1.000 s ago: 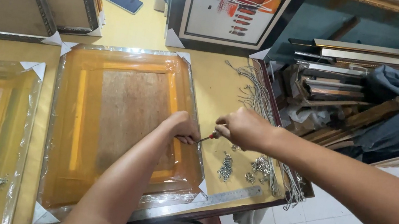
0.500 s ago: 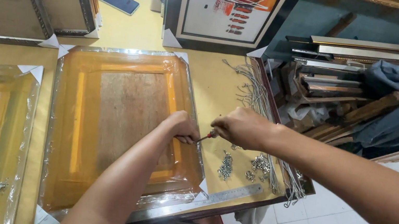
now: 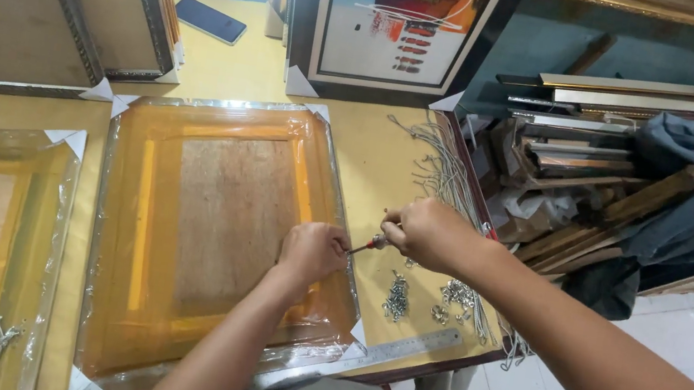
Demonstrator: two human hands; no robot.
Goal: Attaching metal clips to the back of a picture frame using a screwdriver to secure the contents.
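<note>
Gripping a screwdriver [image 3: 362, 245], the right hand [image 3: 426, 232] aims its tip leftward at the wrapped frame [image 3: 212, 239]'s right edge. Left hand [image 3: 313, 252] rests closed on that edge, touching the tip, nearer than the screws [image 3: 398, 297] on the table [image 3: 370, 162].

Left hand [image 3: 313, 252] and right hand [image 3: 422, 231] fisted, adjacent

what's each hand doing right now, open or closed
Left hand: closed, pressing on the orange plastic-wrapped picture frame.
Right hand: closed on a thin metal screwdriver.
</note>
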